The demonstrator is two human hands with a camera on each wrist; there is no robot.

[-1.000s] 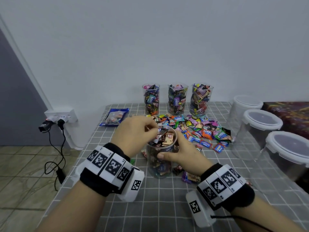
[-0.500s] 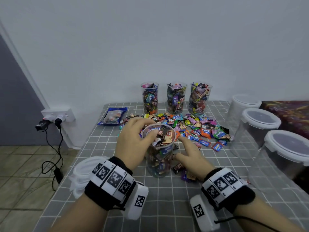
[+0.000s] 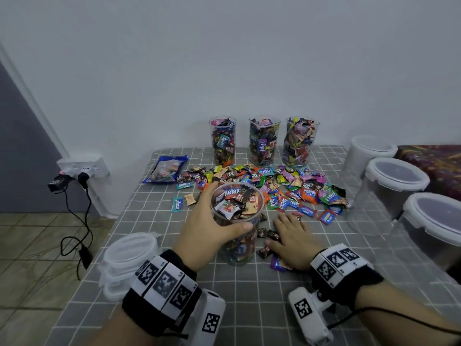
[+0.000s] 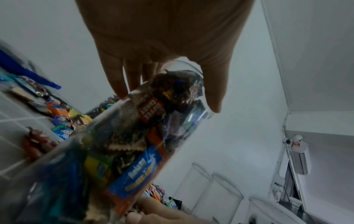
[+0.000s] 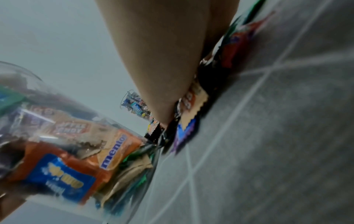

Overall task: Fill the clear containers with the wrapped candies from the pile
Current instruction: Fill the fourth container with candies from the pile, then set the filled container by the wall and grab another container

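A tall clear container (image 3: 237,221), full of wrapped candies to its rim, stands at the table's middle. My left hand (image 3: 208,221) grips it just below the rim, thumb on the near side and fingers round the far side; the left wrist view shows this hand (image 4: 164,45) round the container (image 4: 134,144). My right hand (image 3: 291,236) lies flat on the table to its right, fingers straight, resting on a few dark candies (image 5: 191,106). Behind lies the candy pile (image 3: 274,188). Three filled clear containers (image 3: 263,143) line the back wall.
Three lidded clear tubs (image 3: 394,181) stand along the right edge. A stack of lids (image 3: 129,258) sits at the front left corner. A blue bag (image 3: 166,169) lies at the back left. A socket with cables (image 3: 82,168) hangs left of the table.
My left hand went from above the container's mouth to a grip round its rim. My right hand let go of the container and dropped flat onto the candies beside it.
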